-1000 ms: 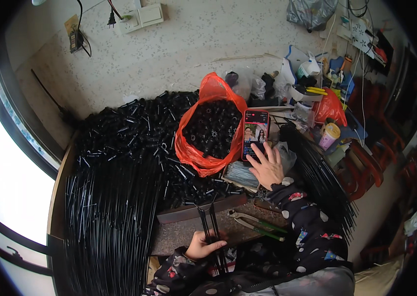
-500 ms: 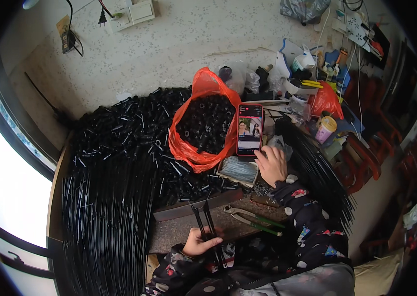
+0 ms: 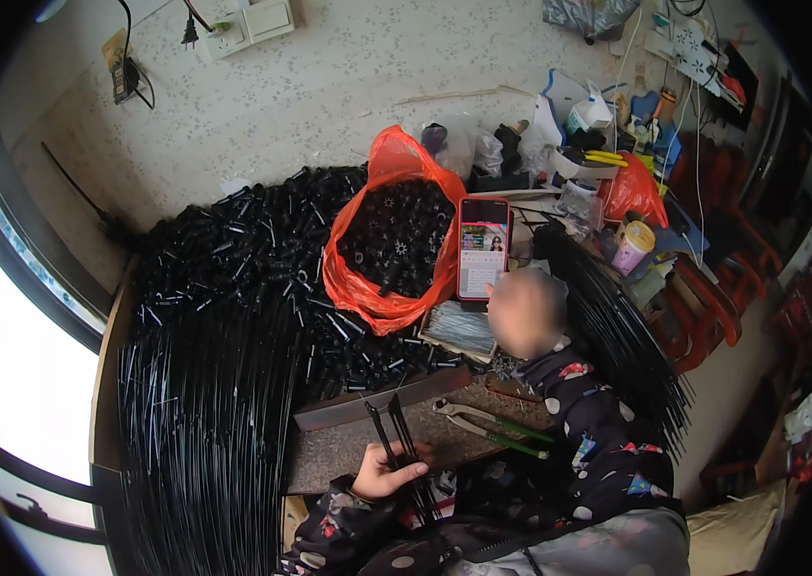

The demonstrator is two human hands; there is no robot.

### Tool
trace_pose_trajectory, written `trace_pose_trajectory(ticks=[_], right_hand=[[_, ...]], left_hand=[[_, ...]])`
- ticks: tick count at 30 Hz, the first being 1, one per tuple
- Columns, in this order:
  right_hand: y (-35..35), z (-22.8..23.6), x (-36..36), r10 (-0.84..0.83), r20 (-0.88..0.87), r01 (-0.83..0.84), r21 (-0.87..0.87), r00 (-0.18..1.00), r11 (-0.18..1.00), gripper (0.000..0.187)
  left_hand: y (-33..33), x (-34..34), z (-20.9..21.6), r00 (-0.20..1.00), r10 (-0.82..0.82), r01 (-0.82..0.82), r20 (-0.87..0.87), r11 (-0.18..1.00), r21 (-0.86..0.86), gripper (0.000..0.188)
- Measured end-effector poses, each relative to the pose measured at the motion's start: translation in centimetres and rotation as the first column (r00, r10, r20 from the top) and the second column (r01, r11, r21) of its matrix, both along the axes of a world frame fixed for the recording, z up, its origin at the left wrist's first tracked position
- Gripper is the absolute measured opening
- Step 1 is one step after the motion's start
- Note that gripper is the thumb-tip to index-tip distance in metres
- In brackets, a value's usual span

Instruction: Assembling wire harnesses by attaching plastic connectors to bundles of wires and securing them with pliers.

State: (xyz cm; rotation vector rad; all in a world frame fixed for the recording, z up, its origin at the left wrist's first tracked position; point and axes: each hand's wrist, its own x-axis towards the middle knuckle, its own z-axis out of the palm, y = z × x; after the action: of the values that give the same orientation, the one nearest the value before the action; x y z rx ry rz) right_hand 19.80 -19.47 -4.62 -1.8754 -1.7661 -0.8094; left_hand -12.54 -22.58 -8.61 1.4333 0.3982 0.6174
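My left hand (image 3: 388,470) is closed around a few thin black rods (image 3: 403,425), held upright near the front edge of the worktop with the thumb across them. My right hand (image 3: 524,315) is at the lower right corner of a red-cased phone (image 3: 484,252). A blur covers most of its fingers; one fingertip shows at the edge of the screen, and I cannot tell whether it touches. The phone stands tilted up, its lit screen showing a picture above a pale keyboard-like panel. Pincers with green handles (image 3: 492,427) lie between my hands.
A red plastic bag (image 3: 367,298) holds small black toothed parts. Black tubular pieces (image 3: 233,240) heap to its left, above long black rods (image 3: 204,432). More rods (image 3: 617,326) lie right. A box of thin metal pins (image 3: 459,328) and a dark bar (image 3: 382,397) sit nearer me.
The phone screen has switched to a smaller picture with a pale keyboard-like panel. My right hand has shifted slightly and is now blurred. My left hand keeps its hold on the rods.
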Motion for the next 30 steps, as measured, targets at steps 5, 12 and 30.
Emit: trace_pose_trajectory(ticks=[5, 12, 30], right_hand=[[0.9, 1.0, -0.7, 0.048, -0.053, -0.049, -0.017, 0.997, 0.999, 0.036], [1.3, 0.9, -0.1, 0.019, -0.036, -0.018, 0.031, 0.999, 0.999, 0.035], [1.7, 1.8, -0.4, 0.133, 0.0, -0.132, 0.042, 0.991, 0.99, 0.035]], left_hand=[[0.0, -0.1, -0.1, 1.0, 0.005, -0.005, -0.003, 1.0, 0.004, 0.024], [0.0, -0.1, 0.0, 1.0, 0.019, -0.019, -0.006, 1.0, 0.02, 0.024], [-0.1, 0.1, 0.1, 1.0, 0.013, -0.013, -0.005, 1.0, -0.01, 0.024]])
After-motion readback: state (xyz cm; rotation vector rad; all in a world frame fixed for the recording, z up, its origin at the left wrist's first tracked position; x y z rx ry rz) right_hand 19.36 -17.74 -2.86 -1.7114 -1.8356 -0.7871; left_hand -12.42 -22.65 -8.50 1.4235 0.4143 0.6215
